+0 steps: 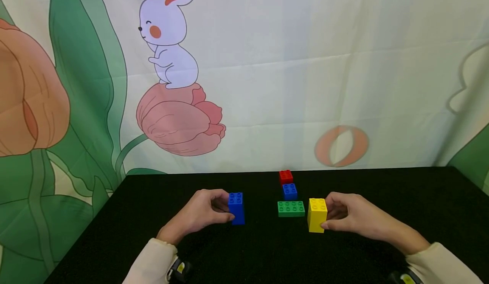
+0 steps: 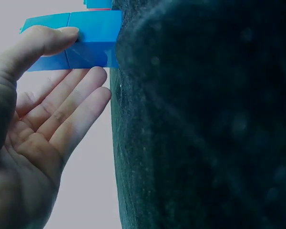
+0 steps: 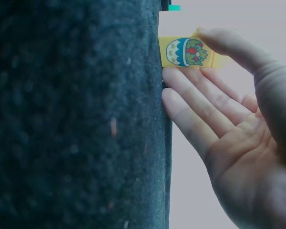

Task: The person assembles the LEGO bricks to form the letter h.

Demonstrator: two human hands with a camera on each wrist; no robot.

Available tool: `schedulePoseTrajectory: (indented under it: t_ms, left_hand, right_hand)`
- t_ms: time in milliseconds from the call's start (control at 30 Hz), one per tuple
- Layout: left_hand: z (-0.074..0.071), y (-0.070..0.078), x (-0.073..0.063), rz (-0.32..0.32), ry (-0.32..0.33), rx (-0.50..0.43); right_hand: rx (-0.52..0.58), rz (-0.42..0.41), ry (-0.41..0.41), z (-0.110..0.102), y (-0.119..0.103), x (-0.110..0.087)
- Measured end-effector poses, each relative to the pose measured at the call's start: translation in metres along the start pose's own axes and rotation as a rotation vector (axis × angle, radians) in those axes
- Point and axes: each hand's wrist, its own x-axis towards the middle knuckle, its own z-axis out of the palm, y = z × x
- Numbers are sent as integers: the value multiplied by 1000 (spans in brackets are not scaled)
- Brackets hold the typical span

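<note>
Blue upright two-brick plastic stack (image 1: 237, 209), pinched by the left hand (image 1: 202, 209), and tall yellow plastic block (image 1: 316, 216), pinched by the right hand (image 1: 355, 214), on black tabletop (image 1: 263, 254); between them, green rectangular studded brick (image 1: 291, 209); behind it, small blue brick (image 1: 290, 192) and small red brick (image 1: 285, 177).

Wide lane here between blue tower (image 1: 237, 211) and green brick (image 1: 291, 209), open table (image 1: 275, 256) in front, mere sliver from green brick to yellow tower (image 1: 316, 217), small blue brick (image 1: 289, 192) and red brick (image 1: 285, 177) blocking behind, curtain (image 1: 263, 84) walling the back
</note>
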Motion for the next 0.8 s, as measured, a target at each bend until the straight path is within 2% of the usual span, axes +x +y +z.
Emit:
schedulePoseTrajectory:
  t_ms: [567, 800]
  left_hand:
    - [13, 20, 4, 26, -16, -1]
    - [23, 25, 7, 68, -49, -15]
  right_hand:
    - [5, -14, 0, 0, 2, 0]
    - [3, -18, 2, 1, 1, 0]
